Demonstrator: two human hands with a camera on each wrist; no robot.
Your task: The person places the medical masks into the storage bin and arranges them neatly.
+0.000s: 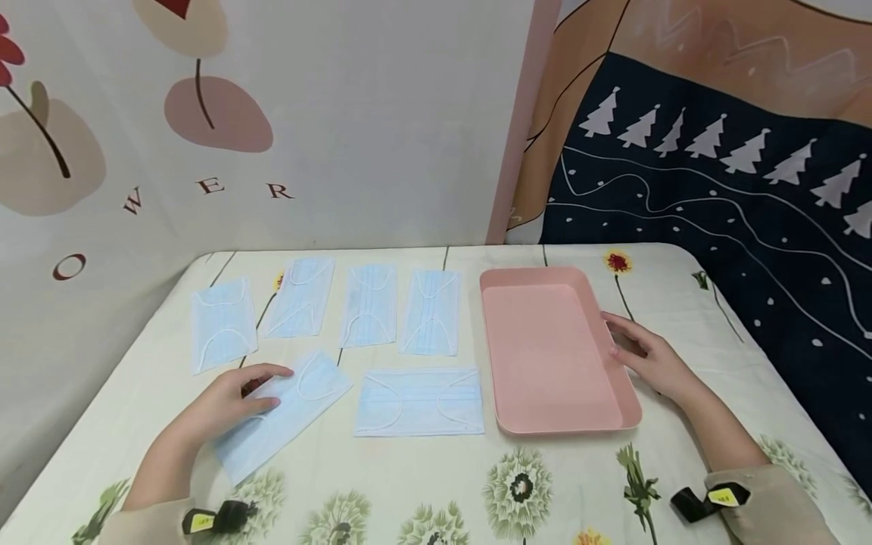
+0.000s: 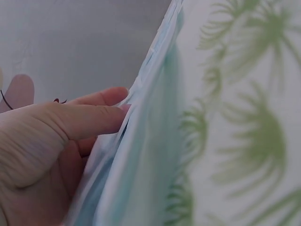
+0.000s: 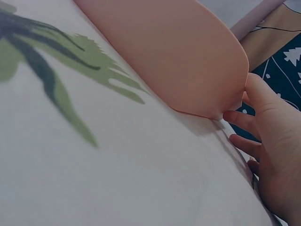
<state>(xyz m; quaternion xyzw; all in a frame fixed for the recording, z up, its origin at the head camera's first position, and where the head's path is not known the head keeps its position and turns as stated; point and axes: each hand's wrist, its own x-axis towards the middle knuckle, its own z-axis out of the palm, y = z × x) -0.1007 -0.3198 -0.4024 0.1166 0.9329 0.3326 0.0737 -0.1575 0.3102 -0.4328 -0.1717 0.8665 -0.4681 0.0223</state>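
My left hand [image 1: 228, 401] is over a pale blue face mask [image 1: 309, 393] lying slanted at the front left, thumb and index fingertips touching it and spaced apart. Beside the ear loops the left wrist view has the thumb [image 2: 101, 117] on the pleats of this mask [image 2: 146, 127]. At the right side of a pink tray [image 1: 552, 348], my right hand [image 1: 650, 359] holds the rim. In the right wrist view its thumb [image 3: 258, 94] is at the rim of the tray [image 3: 188, 56], the other fingers lower against its outside.
A mask [image 1: 418, 401] lies sideways left of the tray. Behind it stand in a row several more masks, among them one [image 1: 429, 314] near the tray and one [image 1: 223, 325] at far left. A flowered cloth [image 1: 381, 484] covers the table; a printed curtain [image 1: 381, 129] hangs behind.
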